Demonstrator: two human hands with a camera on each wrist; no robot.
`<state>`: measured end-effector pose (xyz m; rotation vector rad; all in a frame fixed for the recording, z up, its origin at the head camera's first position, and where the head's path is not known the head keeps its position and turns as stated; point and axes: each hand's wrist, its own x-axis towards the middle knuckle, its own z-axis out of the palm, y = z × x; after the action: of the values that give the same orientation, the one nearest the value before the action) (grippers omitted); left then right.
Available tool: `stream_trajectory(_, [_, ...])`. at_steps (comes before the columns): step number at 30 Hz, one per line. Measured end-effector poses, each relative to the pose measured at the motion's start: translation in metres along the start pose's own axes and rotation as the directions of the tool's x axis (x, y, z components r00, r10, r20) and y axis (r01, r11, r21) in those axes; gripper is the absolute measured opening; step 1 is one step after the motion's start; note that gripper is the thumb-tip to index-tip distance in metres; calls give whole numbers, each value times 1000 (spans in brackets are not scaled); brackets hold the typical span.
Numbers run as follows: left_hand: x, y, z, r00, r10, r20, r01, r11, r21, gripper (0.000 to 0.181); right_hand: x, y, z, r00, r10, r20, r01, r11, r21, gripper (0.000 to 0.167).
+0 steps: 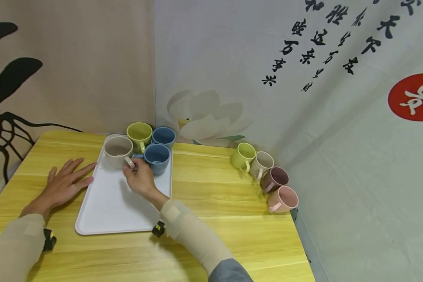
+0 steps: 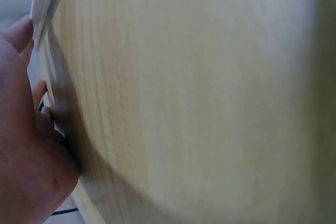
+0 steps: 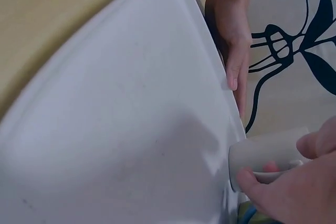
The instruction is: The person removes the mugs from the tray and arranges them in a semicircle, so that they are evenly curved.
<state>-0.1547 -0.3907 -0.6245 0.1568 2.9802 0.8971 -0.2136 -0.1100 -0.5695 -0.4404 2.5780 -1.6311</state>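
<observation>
A light grey mug [image 1: 117,153] is at the back left of the white tray [image 1: 116,207], and my right hand [image 1: 141,178] pinches its handle. In the right wrist view that mug [image 3: 268,153] appears low at the right, the fingers around its handle. Beside it on the tray are a yellow-green mug [image 1: 139,135] and two blue mugs, one behind [image 1: 164,138] and one in front [image 1: 157,158]. My left hand [image 1: 65,186] lies on the table with fingers spread, its fingertips touching the tray's left edge.
Toward the table's right edge, a row of mugs stands along the wall: yellow-green [image 1: 242,156], light grey [image 1: 262,164], dark mauve [image 1: 275,179] and pink [image 1: 283,199]. A printed cloth wall [image 1: 211,70] rises behind the wooden table [image 1: 204,180].
</observation>
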Motion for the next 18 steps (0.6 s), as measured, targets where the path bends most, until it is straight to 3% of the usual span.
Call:
stream_trajectory(6, [0,1,0,1000,12,-9,-12,1000,-3,65,25,54,30,995,-87,-50,80,989,-126,15])
stream_trajectory(8, [-1,1,0,1000,12,-8,-12,1000,-4,65,28,60,32,995,-90,-44,84,988,-130,17])
stream_trajectory(18, [-2,2,0,1000,17,-18,-17,1000,-5,64,-2,7,-1,999,-54,-3,53,991,-126,20])
